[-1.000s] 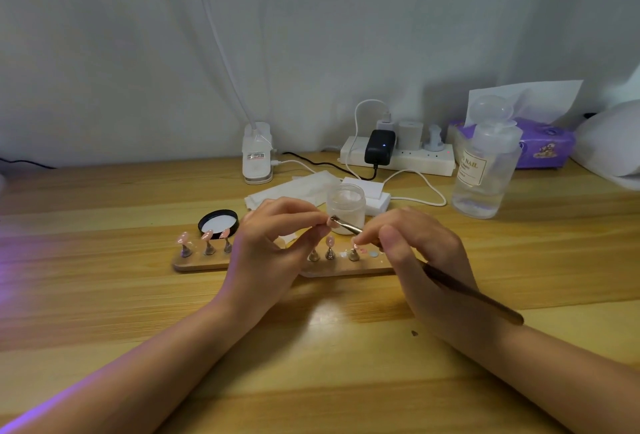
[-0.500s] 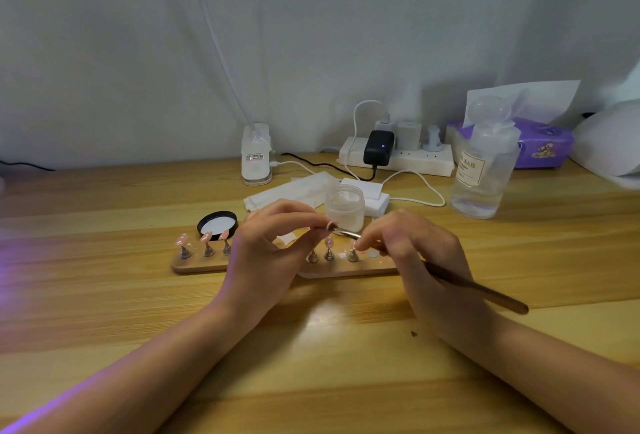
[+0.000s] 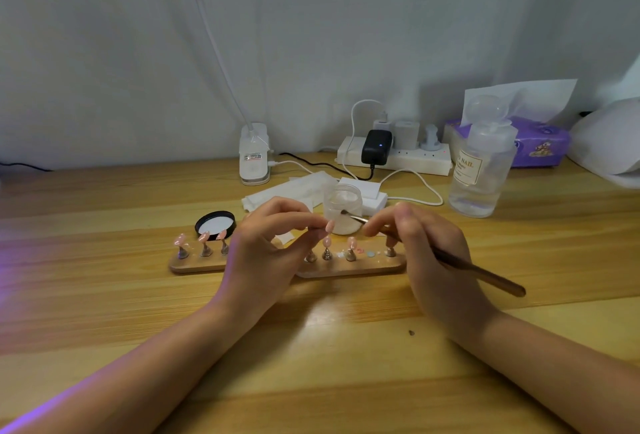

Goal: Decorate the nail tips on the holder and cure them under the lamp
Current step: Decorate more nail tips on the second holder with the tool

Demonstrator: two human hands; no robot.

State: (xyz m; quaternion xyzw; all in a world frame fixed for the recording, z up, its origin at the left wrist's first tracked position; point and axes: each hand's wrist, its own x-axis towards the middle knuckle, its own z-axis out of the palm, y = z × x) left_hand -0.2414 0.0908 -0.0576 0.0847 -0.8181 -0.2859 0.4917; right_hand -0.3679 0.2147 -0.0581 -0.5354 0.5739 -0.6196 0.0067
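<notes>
On the worktop (image 3: 104, 295) we log a wooden holder (image 3: 346, 269) of pink nail tips. Our left hand (image 3: 263, 260) pinches one nail tip (image 3: 330, 226) just above it; our right hand (image 3: 433, 260) fingers pinch a brush (image 3: 485, 274) beside an open jar (image 3: 343, 207).

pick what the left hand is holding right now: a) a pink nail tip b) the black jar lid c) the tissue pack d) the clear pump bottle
a: the left hand pinches a pink nail tip between thumb and fingers above the wooden holder, while the brush in the right hand points toward it.
</notes>
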